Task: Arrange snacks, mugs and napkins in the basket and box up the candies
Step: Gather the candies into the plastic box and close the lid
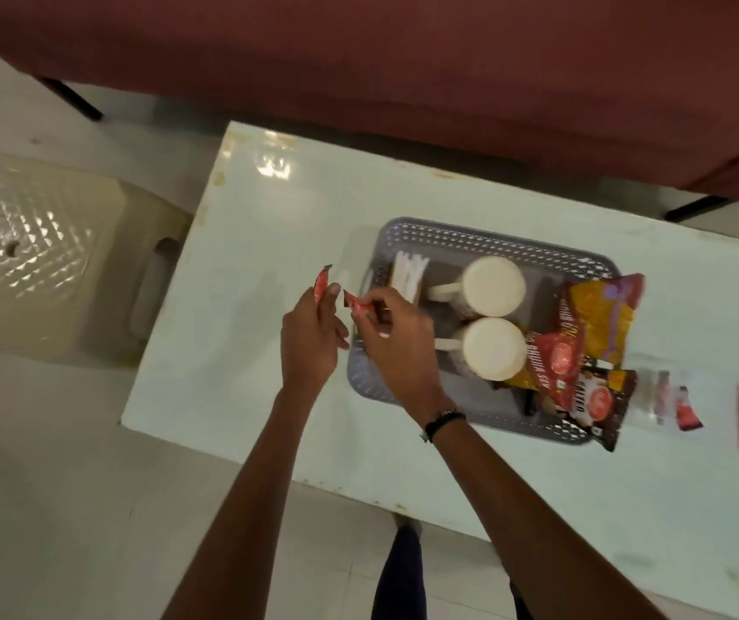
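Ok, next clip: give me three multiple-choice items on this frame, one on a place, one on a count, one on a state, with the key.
1. Where do the snack packets sit?
A. right end of the basket
B. on the floor
C. on the stool

2. How many mugs are in the basket?
A. one
B. two
C. four

3. What is the left hand doing?
A. resting flat and empty
B. gripping a mug handle
C. holding a red candy

Key: A, the packets lean over the basket's right end; B, two white mugs lie side by side; C, its fingers pinch a red wrapper, as the right hand does another.
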The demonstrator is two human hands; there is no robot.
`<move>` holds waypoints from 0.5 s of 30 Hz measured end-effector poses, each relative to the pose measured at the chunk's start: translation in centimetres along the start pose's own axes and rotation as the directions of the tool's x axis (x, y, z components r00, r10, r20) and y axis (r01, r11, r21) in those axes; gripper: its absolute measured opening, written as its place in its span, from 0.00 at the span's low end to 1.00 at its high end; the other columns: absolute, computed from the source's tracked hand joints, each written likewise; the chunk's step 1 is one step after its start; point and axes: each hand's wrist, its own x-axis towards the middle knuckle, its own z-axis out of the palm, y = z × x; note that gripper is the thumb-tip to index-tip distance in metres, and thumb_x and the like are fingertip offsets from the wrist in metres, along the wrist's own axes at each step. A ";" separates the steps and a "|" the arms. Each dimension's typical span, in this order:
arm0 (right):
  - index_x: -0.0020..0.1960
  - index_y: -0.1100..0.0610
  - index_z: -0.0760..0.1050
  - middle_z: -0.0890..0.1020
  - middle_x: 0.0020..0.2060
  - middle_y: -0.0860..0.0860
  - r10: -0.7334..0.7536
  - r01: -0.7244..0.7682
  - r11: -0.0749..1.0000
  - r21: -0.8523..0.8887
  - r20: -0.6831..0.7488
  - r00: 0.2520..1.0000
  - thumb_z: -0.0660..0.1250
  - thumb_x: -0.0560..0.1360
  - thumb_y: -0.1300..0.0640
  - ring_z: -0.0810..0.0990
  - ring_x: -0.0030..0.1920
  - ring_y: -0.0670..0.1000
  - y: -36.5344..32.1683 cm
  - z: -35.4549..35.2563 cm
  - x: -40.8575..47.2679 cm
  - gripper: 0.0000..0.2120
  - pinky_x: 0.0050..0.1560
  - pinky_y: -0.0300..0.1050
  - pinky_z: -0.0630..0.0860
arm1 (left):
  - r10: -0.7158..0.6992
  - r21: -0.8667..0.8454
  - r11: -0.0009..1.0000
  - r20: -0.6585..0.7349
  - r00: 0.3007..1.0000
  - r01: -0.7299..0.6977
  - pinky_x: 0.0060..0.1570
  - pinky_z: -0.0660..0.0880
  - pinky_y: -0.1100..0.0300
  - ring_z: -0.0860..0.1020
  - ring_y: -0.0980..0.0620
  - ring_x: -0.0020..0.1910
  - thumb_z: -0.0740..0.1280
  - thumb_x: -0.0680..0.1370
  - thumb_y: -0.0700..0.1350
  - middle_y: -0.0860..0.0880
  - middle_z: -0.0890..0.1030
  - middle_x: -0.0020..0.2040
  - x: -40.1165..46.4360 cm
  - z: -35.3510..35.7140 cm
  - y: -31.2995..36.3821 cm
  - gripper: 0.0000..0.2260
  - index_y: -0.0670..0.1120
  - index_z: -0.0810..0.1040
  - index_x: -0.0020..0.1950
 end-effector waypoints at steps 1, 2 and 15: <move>0.47 0.59 0.77 0.83 0.39 0.52 0.040 -0.038 0.998 0.047 -0.047 0.998 0.69 0.74 0.59 0.81 0.38 0.47 0.3 -1.8 -0.9 0.04 0.41 0.35 0.79 | 0.014 -0.001 1.000 -0.011 1.000 -0.014 0.37 0.79 0.54 0.80 0.51 0.27 0.54 0.80 0.57 0.48 0.78 0.26 -1.3 1.4 1.3 0.16 0.50 0.77 0.50; 0.48 0.58 0.76 0.83 0.39 0.52 0.078 -0.070 0.994 0.083 -0.097 0.992 0.70 0.74 0.58 0.81 0.38 0.45 0.6 -3.8 -1.9 0.05 0.41 0.33 0.78 | 0.022 -0.006 1.000 -0.017 1.000 -0.022 0.36 0.78 0.54 0.78 0.51 0.26 0.53 0.80 0.58 0.49 0.76 0.25 -2.7 2.9 2.6 0.19 0.49 0.76 0.41; 0.42 0.54 0.77 0.81 0.37 0.40 0.338 -0.293 0.941 0.171 -0.546 0.766 0.72 0.72 0.55 0.80 0.40 0.36 12.4 -30.5 -11.8 0.05 0.38 0.27 0.75 | 0.181 -0.016 0.982 0.348 0.920 -0.187 0.30 0.75 0.54 0.76 0.51 0.25 0.51 0.82 0.52 0.50 0.76 0.27 -21.1 28.4 13.3 0.16 0.46 0.75 0.48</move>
